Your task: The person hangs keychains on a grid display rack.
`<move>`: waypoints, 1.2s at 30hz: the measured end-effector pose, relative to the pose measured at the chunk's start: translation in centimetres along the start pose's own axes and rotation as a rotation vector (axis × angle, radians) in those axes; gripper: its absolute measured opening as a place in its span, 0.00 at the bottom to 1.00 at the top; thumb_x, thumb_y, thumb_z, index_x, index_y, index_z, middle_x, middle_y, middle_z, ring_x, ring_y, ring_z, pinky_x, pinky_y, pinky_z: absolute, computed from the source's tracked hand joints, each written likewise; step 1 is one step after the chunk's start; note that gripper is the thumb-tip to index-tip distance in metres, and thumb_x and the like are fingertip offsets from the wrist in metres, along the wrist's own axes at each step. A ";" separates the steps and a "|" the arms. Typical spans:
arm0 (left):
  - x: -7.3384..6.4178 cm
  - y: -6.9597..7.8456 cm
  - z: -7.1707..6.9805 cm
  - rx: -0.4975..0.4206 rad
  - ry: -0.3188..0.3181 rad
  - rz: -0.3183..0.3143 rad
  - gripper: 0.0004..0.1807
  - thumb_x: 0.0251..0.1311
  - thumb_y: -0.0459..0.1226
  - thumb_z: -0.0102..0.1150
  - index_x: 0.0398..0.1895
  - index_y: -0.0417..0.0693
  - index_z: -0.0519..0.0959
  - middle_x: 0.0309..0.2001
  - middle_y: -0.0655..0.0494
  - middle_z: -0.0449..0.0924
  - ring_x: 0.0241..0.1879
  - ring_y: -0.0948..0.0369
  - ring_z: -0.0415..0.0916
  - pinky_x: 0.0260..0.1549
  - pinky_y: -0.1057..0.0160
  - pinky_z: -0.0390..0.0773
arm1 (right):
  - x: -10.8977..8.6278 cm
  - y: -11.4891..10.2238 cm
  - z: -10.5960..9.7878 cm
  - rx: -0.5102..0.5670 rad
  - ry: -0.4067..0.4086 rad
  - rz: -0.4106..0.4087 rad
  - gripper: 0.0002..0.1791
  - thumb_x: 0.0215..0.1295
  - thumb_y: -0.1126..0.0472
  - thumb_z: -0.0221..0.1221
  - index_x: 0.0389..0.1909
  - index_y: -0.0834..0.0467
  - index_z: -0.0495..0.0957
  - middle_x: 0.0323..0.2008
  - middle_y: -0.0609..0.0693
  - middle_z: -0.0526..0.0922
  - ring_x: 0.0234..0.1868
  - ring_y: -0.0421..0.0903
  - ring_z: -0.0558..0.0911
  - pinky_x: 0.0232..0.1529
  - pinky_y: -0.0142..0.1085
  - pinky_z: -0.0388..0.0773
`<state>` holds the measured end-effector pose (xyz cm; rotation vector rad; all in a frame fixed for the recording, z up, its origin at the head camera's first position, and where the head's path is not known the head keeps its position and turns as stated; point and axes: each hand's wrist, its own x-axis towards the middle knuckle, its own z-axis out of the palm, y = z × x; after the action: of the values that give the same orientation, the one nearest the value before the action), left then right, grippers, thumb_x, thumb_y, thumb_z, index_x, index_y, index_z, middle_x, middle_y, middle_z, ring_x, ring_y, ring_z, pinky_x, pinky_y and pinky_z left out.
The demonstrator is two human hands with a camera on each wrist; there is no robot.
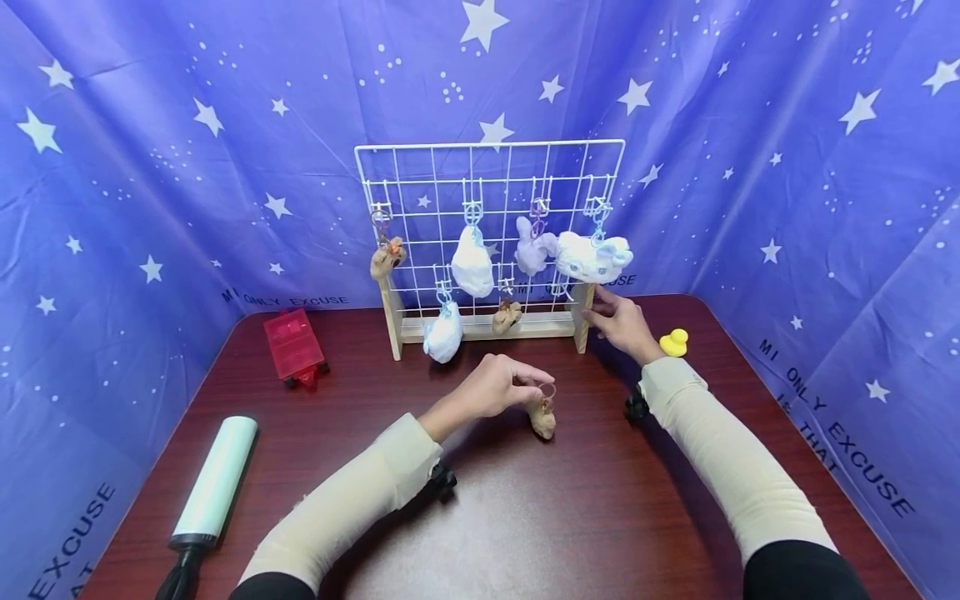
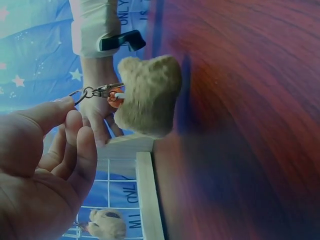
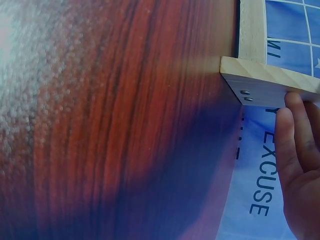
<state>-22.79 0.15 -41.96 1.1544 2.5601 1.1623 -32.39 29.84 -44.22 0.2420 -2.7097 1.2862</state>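
In the head view, my left hand (image 1: 491,387) pinches the key ring of a brown plush keychain (image 1: 543,420) over the table. Seen from the left wrist, this plush (image 2: 150,95) dangles from a metal clasp, with an orange bead beside the clasp. My right hand (image 1: 621,325) holds the right wooden leg (image 1: 582,329) of a white wire grid display rack (image 1: 491,146). Two of its fingertips show at that leg's outer side (image 3: 270,87) in the right wrist view. Its thumb is hidden there.
Hooks on the rack carry a white plush (image 1: 472,262), a purple plush (image 1: 532,250), a cat-like plush (image 1: 592,258) and several more keychains. Around it are a red box (image 1: 294,343), a yellow rubber duck (image 1: 674,342) and a pale green pump (image 1: 217,479). Starry curtains (image 1: 112,208) enclose the table.
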 end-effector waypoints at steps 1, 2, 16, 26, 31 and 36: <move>0.1 0.0 0.0 -0.002 0.003 0.003 0.14 0.64 0.38 0.68 0.52 0.53 0.88 0.36 0.63 0.90 0.15 0.74 0.59 0.15 0.76 0.62 | 0.0 0.0 0.0 -0.004 0.001 0.000 0.39 0.71 0.57 0.63 0.78 0.60 0.58 0.56 0.69 0.83 0.45 0.65 0.88 0.37 0.58 0.88; 0.3 0.0 0.0 -0.005 0.008 0.005 0.14 0.64 0.38 0.68 0.52 0.52 0.88 0.36 0.62 0.90 0.15 0.74 0.59 0.15 0.76 0.62 | 0.0 0.0 0.0 -0.007 0.002 0.001 0.39 0.72 0.57 0.63 0.78 0.60 0.58 0.56 0.69 0.83 0.45 0.65 0.88 0.37 0.57 0.88; 2.8 0.6 0.2 0.037 0.051 0.002 0.13 0.65 0.40 0.68 0.52 0.57 0.88 0.28 0.61 0.89 0.18 0.75 0.66 0.17 0.76 0.66 | 0.0 0.1 0.1 -0.007 0.013 -0.014 0.38 0.71 0.57 0.63 0.78 0.60 0.59 0.54 0.68 0.84 0.44 0.62 0.89 0.30 0.45 0.90; 5.1 1.0 -0.1 0.088 0.114 0.005 0.14 0.65 0.40 0.67 0.53 0.57 0.88 0.31 0.60 0.90 0.19 0.73 0.69 0.18 0.77 0.68 | 0.0 0.2 0.0 0.021 0.021 -0.026 0.38 0.70 0.59 0.64 0.77 0.59 0.61 0.52 0.68 0.85 0.42 0.60 0.89 0.31 0.52 0.89; 5.9 0.6 -0.1 0.082 0.134 -0.006 0.14 0.65 0.40 0.68 0.53 0.56 0.88 0.35 0.57 0.91 0.21 0.74 0.70 0.19 0.77 0.67 | -0.1 0.0 0.0 0.026 0.013 -0.021 0.38 0.70 0.58 0.64 0.77 0.59 0.60 0.53 0.68 0.84 0.44 0.64 0.88 0.31 0.51 0.90; 6.5 0.4 -0.2 0.114 0.159 -0.023 0.15 0.64 0.42 0.68 0.55 0.59 0.87 0.37 0.59 0.92 0.24 0.74 0.72 0.31 0.75 0.67 | -0.1 0.0 0.0 0.019 0.009 -0.021 0.39 0.70 0.57 0.64 0.78 0.58 0.60 0.54 0.69 0.84 0.44 0.62 0.89 0.33 0.54 0.89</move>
<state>-27.23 4.56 -40.19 1.0930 2.7837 1.1604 -32.32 29.83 -44.27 0.2658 -2.6809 1.3051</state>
